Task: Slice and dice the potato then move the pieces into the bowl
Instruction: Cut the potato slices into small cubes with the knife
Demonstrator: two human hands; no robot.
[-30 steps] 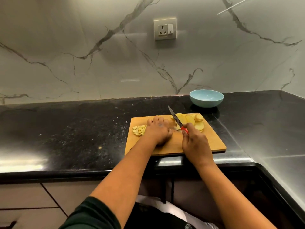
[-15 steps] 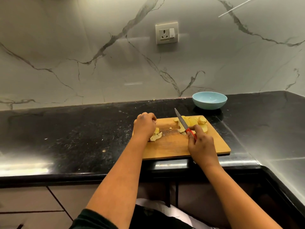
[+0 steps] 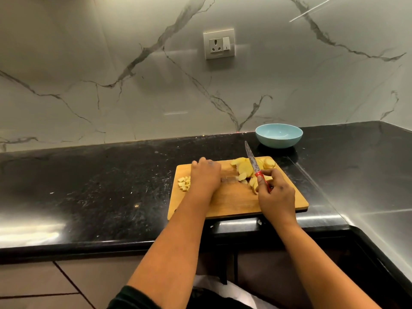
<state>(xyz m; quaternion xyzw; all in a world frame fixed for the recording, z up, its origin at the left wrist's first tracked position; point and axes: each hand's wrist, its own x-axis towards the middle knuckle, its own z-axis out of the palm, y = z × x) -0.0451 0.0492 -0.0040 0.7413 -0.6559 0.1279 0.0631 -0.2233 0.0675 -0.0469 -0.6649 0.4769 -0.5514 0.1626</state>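
A wooden cutting board (image 3: 234, 201) lies on the black counter. Pale yellow potato slices (image 3: 243, 169) are heaped at its far right. A small pile of diced potato (image 3: 184, 183) sits at its left edge. My right hand (image 3: 276, 197) grips the red handle of a knife (image 3: 252, 160), whose blade points away over the slices. My left hand (image 3: 205, 177) rests palm down on the board between the dice and the slices, with its fingertips hidden. The light blue bowl (image 3: 278, 139) stands empty behind the board's far right corner.
The black stone counter (image 3: 100, 192) runs left and wraps round to the right (image 3: 367, 186). A marble wall with a socket plate (image 3: 219, 44) stands behind it. Cabinet fronts (image 3: 33, 284) are below the counter's front edge.
My left hand pushed cut pieces left to the diced pile, then came back toward the board's middle. My right hand kept the knife over the slices.
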